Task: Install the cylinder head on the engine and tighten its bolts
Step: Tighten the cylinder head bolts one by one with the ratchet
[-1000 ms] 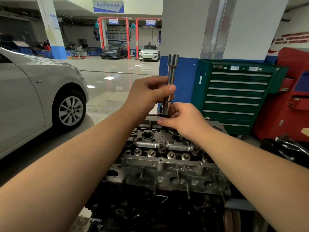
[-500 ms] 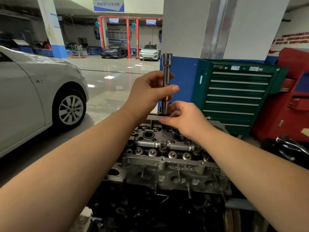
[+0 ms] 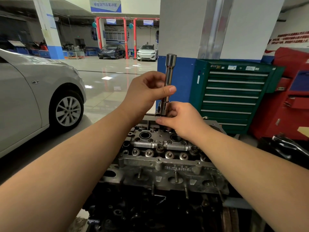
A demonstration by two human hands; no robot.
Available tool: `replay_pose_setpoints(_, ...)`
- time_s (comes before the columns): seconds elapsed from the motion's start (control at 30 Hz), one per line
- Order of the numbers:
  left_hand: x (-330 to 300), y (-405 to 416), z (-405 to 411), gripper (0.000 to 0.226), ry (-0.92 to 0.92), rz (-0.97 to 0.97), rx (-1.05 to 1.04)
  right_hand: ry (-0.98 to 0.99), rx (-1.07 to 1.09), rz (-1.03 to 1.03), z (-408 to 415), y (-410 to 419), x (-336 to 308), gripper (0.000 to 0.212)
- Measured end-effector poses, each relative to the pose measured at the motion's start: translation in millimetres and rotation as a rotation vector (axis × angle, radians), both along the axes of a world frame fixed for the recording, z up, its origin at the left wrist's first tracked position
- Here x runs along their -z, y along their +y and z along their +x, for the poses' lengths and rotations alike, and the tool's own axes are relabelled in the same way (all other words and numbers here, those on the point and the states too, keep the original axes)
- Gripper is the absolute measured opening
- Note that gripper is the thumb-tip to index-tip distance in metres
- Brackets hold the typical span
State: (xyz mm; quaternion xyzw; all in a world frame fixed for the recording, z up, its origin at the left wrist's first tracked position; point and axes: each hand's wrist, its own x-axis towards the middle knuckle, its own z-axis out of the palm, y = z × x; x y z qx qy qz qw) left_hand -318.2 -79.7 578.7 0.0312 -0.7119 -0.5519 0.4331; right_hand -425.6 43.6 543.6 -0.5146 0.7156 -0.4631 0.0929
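we see the cylinder head (image 3: 160,158) seated on top of the dark engine block (image 3: 150,208), low in the middle of the view, with its valve wells and threaded studs facing us. at the far edge of the cylinder head a long chrome socket tool (image 3: 168,76) stands nearly upright, its wide open end on top and its lower end at the head's far rim. our left hand (image 3: 147,92) grips the middle of the tool, fingers curled round the shaft and the thumb laid across its front. our right hand (image 3: 182,121) is just below, fingers wrapped round the thicker lower collar of the tool, right above the far edge of the cylinder head; we cannot tell what the tip sits on, since the hand hides it. both forearms reach in from the near corners over the cylinder head. beyond the cylinder head and to its right stands a green drawer cabinet (image 3: 234,94), with a red cabinet (image 3: 291,101) further right. to the left of the cylinder head a silver car (image 3: 33,96) is parked on the glossy floor, and far behind the cylinder head two more cars sit by red lift posts (image 3: 125,37).
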Motion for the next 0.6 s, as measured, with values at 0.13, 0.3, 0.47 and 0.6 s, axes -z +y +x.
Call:
replay_pose_setpoints(0.13, 2.1, -1.6, 1.5, 0.024, -0.002, 0.051, 0.080, -0.108, -0.104, -0.018, -0.1, 1.9, 1.3, 0.018)
replay_pose_setpoints(0.3, 1.6, 4.6, 0.8, 0.029, -0.002, 0.066, 0.095, -0.035, -0.038, 0.000, -0.5, -0.3, -0.8, 0.018)
replay_pose_setpoints(0.47, -0.1, 0.6, -0.6, 0.047, 0.017, 0.044, -0.024, 0.015, 0.059, -0.026, 0.1, 1.1, -1.2, 0.030)
replay_pose_setpoints(0.6, 1.6, 1.2, 0.6, 0.035, 0.059, 0.119, 0.055, -0.118, -0.120, -0.056, 1.8, 3.2, 0.3, 0.022)
